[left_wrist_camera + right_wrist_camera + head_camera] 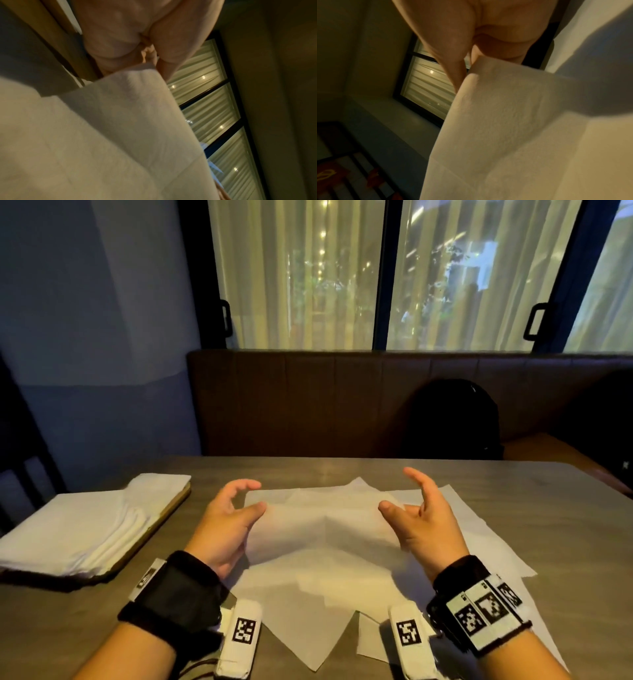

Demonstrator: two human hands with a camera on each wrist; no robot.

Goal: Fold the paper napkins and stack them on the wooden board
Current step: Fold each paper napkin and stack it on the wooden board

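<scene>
White napkin (111, 135) meets left hand (123, 31) — window (214, 115) beyond.

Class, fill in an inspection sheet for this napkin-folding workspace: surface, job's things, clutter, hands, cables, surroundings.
Surface: grey-brown table.
Job's things: folded napkins stacked on wooden board; unfolded napkins spread mid-table; one napkin lifted.
Clutter: nothing seen.
Hands: left hand and right hand each pinch a side of the lifted napkin.
Cables: thin wires by the left wrist camera.
Surroundings: brown bench, dark backpack on it, curtained window.
</scene>
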